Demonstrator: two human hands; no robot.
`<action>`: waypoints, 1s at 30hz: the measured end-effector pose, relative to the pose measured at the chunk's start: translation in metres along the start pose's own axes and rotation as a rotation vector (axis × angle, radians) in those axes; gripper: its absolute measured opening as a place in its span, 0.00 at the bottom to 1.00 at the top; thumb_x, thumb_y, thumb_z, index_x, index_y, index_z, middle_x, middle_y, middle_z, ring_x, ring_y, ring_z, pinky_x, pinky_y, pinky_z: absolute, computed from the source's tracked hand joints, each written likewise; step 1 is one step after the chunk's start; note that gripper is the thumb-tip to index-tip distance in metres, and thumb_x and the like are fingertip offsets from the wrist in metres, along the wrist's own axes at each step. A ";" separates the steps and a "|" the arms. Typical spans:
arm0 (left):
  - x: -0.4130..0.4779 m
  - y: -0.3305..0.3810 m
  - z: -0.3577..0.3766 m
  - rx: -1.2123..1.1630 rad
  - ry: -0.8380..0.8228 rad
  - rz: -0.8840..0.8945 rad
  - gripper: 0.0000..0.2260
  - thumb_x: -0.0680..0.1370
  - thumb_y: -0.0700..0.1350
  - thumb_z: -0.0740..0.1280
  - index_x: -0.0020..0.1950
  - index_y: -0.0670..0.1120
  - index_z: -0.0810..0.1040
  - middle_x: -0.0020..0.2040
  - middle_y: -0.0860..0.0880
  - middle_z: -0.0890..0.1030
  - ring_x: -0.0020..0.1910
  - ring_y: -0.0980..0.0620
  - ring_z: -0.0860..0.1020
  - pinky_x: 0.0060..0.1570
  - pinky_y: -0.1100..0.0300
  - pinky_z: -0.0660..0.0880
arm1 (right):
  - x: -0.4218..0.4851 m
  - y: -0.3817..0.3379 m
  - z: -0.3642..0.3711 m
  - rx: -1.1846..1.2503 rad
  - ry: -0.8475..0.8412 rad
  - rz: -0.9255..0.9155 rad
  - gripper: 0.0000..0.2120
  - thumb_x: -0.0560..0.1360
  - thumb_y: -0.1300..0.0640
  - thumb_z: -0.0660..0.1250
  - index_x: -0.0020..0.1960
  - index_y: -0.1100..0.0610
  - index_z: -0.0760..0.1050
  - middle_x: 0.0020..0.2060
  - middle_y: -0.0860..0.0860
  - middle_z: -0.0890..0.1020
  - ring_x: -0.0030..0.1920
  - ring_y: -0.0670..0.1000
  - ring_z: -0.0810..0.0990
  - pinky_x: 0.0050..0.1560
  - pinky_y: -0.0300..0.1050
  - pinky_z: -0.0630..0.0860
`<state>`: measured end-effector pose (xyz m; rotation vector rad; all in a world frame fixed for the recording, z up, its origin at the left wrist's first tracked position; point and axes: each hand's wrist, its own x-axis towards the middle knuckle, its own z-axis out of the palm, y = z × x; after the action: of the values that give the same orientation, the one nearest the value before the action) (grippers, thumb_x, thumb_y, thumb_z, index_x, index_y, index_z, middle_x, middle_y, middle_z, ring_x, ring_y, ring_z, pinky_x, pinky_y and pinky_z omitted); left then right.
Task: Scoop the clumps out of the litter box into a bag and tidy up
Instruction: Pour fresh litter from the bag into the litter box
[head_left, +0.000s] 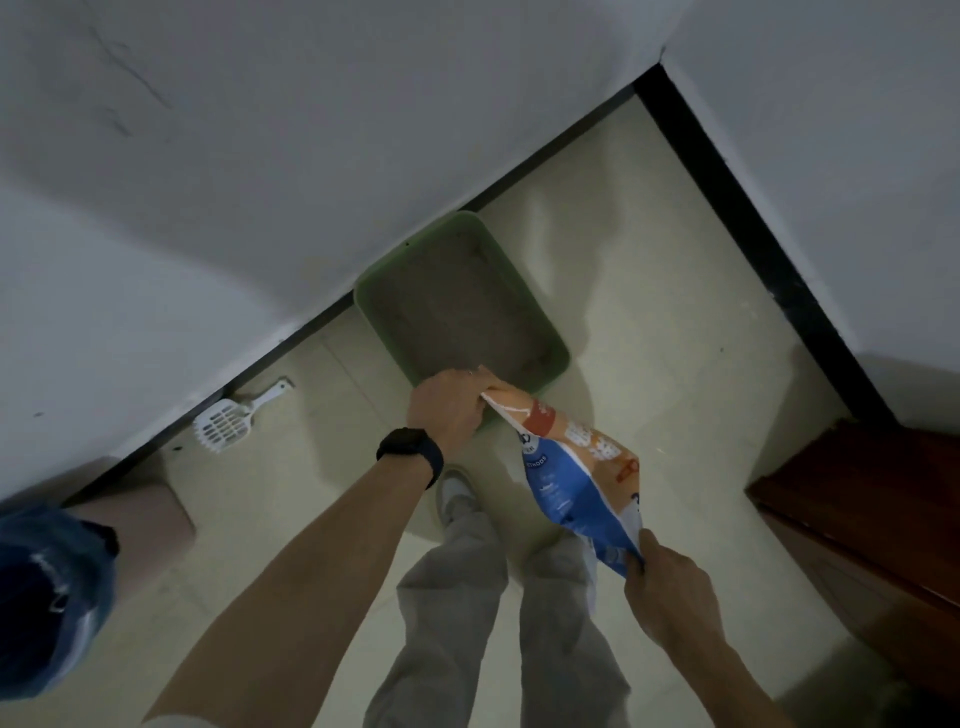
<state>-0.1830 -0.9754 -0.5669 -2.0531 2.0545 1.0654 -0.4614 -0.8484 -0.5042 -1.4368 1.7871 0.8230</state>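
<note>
On my feed, a black watch (410, 449) bands the wrist behind the left grip (449, 408); both forearms are bare. Loose grey trousers (452, 623) reach a pale shoe (456, 491).

A wooden door (857, 525) stands near black baseboard (753, 234).

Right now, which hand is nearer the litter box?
The left hand, wearing the watch, at the box rim; the right hand grips the bag lower down.

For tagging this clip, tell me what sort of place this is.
Most likely a corner of a home where a cat's toilet is kept: a green litter box stands by the white wall, and a slotted white scoop lies on the pale tiled floor.
</note>
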 end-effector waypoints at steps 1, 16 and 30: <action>0.001 -0.004 -0.001 0.070 0.003 0.045 0.15 0.80 0.41 0.63 0.63 0.54 0.80 0.49 0.47 0.83 0.46 0.45 0.80 0.38 0.59 0.67 | 0.001 -0.001 -0.002 -0.008 -0.003 -0.002 0.08 0.82 0.46 0.55 0.57 0.49 0.67 0.41 0.44 0.79 0.37 0.42 0.78 0.37 0.34 0.73; 0.008 0.011 0.000 0.264 0.098 0.048 0.20 0.70 0.36 0.64 0.55 0.54 0.84 0.38 0.49 0.84 0.32 0.47 0.80 0.42 0.56 0.70 | -0.002 -0.009 -0.010 -0.041 -0.001 0.001 0.08 0.82 0.46 0.55 0.56 0.47 0.68 0.43 0.43 0.80 0.38 0.43 0.78 0.43 0.36 0.78; 0.019 0.031 -0.023 0.197 0.062 0.022 0.21 0.78 0.38 0.58 0.64 0.57 0.78 0.49 0.50 0.83 0.43 0.47 0.79 0.51 0.56 0.64 | -0.011 -0.026 -0.023 0.016 -0.038 0.009 0.08 0.83 0.48 0.52 0.58 0.49 0.64 0.47 0.45 0.79 0.40 0.47 0.75 0.41 0.38 0.70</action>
<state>-0.2028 -1.0063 -0.5453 -1.9948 2.1188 0.7761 -0.4369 -0.8663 -0.4831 -1.3947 1.7685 0.8332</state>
